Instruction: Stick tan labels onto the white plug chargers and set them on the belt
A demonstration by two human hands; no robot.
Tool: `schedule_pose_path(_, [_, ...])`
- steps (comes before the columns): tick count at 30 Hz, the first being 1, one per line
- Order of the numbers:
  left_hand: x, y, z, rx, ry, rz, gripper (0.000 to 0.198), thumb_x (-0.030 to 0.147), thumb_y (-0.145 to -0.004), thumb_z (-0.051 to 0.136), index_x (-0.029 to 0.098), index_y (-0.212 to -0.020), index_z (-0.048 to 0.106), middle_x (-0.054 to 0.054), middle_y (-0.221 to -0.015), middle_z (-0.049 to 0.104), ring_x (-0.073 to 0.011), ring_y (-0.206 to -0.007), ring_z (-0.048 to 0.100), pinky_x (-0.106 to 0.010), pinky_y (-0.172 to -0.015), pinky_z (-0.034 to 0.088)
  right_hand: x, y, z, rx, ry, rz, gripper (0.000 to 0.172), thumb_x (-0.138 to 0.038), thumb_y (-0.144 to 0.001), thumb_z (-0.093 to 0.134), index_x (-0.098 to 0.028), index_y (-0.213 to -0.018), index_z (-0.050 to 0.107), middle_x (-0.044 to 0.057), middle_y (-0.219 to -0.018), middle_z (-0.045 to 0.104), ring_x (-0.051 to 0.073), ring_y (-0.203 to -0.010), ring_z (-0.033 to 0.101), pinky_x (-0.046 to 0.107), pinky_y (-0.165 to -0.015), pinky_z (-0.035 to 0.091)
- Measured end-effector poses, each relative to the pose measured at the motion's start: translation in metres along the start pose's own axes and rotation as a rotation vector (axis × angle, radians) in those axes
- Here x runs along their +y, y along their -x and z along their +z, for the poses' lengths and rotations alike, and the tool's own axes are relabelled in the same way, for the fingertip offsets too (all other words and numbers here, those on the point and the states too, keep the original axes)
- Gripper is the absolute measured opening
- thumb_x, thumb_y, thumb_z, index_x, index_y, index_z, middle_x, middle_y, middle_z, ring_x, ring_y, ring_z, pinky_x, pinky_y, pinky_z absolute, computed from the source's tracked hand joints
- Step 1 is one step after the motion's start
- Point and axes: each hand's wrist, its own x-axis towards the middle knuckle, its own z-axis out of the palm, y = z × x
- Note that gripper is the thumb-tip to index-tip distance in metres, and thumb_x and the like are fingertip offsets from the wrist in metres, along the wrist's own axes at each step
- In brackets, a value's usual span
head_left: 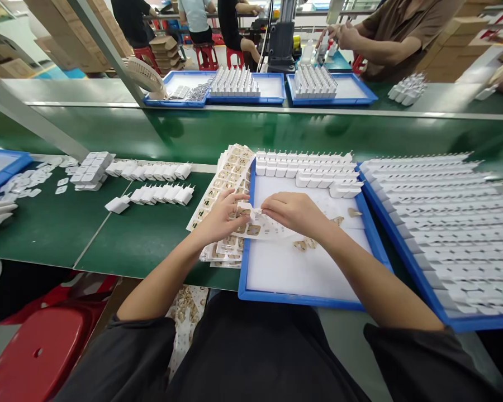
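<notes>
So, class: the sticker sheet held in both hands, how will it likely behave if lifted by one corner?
Probably floppy: the sticker sheet bends and sags between the left hand and right hand. It is likely very light, as it looks thin. Its cut label outlines suggest it could tear easily.

Green bench (142, 240): stacked sticker sheets (228, 170), middle blue tray (297, 300), right blue tray (486, 323), white adapter rows (159, 194) at left.

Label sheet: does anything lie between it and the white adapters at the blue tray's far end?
Nothing visible: left hand and right hand hold the label sheet, and only bare blue tray floor separates it from the white adapters.
</notes>
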Motion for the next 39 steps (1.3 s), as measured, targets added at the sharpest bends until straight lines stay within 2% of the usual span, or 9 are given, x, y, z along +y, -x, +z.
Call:
schedule_pose_path(4, [0.000,-0.001,0.002,0.038,-0.066,-0.015,0.028,0.040,-0.086,0.064,0.022,-0.066,0.068,-0.005,-0.142,0.061,-0.0375,-0.153,0.024,-0.059,-0.126,0.021,-0.001,-0.016,-0.012,-0.111,0.298,-0.154,0.028,-0.006,-0.098,0.047,-0.020,-0.085,0.068,0.005,-0.080,0.073,0.018,-0.069,0.060,0.032,-0.060,0.038])
schedule_pose_path(9, [-0.011,-0.003,0.003,0.054,-0.087,-0.002,0.031,0.044,-0.087,0.062,0.022,-0.066,0.068,-0.007,-0.138,0.063,-0.0378,-0.148,0.030,-0.059,-0.124,0.026,0.003,-0.026,-0.023,-0.134,0.380,-0.180,0.032,0.000,-0.094,0.045,-0.020,-0.080,0.067,0.004,-0.075,0.071,0.018,-0.066,0.057,0.033,-0.057,0.034])
schedule_pose_path(12, [-0.019,-0.002,0.004,0.136,-0.174,-0.011,0.029,0.043,-0.086,0.064,0.021,-0.067,0.066,-0.008,-0.138,0.062,-0.0395,-0.146,0.030,-0.060,-0.124,0.025,0.007,-0.022,-0.021,-0.038,0.338,-0.032,0.027,-0.011,-0.099,0.048,-0.021,-0.082,0.067,0.004,-0.077,0.073,0.019,-0.070,0.061,0.032,-0.055,0.033])
schedule_pose_path(14, [-0.018,0.001,0.005,0.257,-0.235,-0.032,0.019,0.040,-0.084,0.067,0.021,-0.082,0.069,-0.009,-0.142,0.058,-0.0401,-0.147,0.029,-0.061,-0.124,0.024,0.007,-0.015,-0.017,0.082,0.214,0.097,0.019,-0.020,-0.100,0.052,-0.022,-0.089,0.067,0.004,-0.083,0.075,0.019,-0.073,0.065,0.031,-0.057,0.038])
schedule_pose_path(16, [-0.009,0.006,0.007,0.406,-0.260,-0.030,0.025,0.039,-0.086,0.067,0.023,-0.104,0.069,-0.010,-0.147,0.053,-0.0383,-0.147,0.028,-0.061,-0.124,0.024,0.002,-0.006,-0.011,0.218,0.076,0.185,0.013,-0.023,-0.100,0.054,-0.022,-0.095,0.066,0.004,-0.089,0.076,0.019,-0.077,0.068,0.030,-0.061,0.045])
schedule_pose_path(18, [0.005,0.012,0.010,0.466,-0.229,0.034,0.022,0.040,-0.093,0.061,0.025,-0.107,0.070,-0.008,-0.144,0.055,-0.0342,-0.146,0.031,-0.056,-0.124,0.026,-0.007,0.002,-0.005,0.329,0.048,0.196,0.011,-0.020,-0.099,0.053,-0.023,-0.097,0.063,0.004,-0.089,0.075,0.019,-0.080,0.068,0.031,-0.065,0.049])
schedule_pose_path(24, [0.037,0.017,0.020,0.275,0.069,0.187,0.026,0.038,-0.102,0.050,0.027,-0.108,0.073,-0.005,-0.127,0.069,-0.0255,-0.130,0.053,-0.045,-0.118,0.038,-0.036,0.016,0.005,0.347,0.297,0.003,0.014,-0.013,-0.096,0.054,-0.023,-0.102,0.062,0.006,-0.085,0.073,0.021,-0.074,0.065,0.035,-0.063,0.049])
schedule_pose_path(32, [0.028,0.013,0.026,0.228,0.360,0.087,0.023,0.044,-0.096,0.059,0.025,-0.104,0.071,-0.006,-0.127,0.069,-0.0259,-0.128,0.059,-0.044,-0.117,0.041,-0.043,0.021,0.007,0.262,0.173,-0.040,0.014,-0.024,-0.100,0.059,-0.023,-0.112,0.064,0.007,-0.103,0.078,0.021,-0.084,0.072,0.035,-0.070,0.057])
schedule_pose_path(39, [0.031,0.017,0.023,0.174,0.401,0.059,0.021,0.043,-0.095,0.062,0.025,-0.096,0.072,-0.006,-0.125,0.070,-0.0262,-0.125,0.061,-0.044,-0.115,0.043,-0.042,0.019,-0.002,0.454,-0.288,0.253,0.005,-0.023,-0.097,0.064,-0.024,-0.102,0.066,0.005,-0.091,0.073,0.016,-0.074,0.067,0.029,-0.059,0.056])
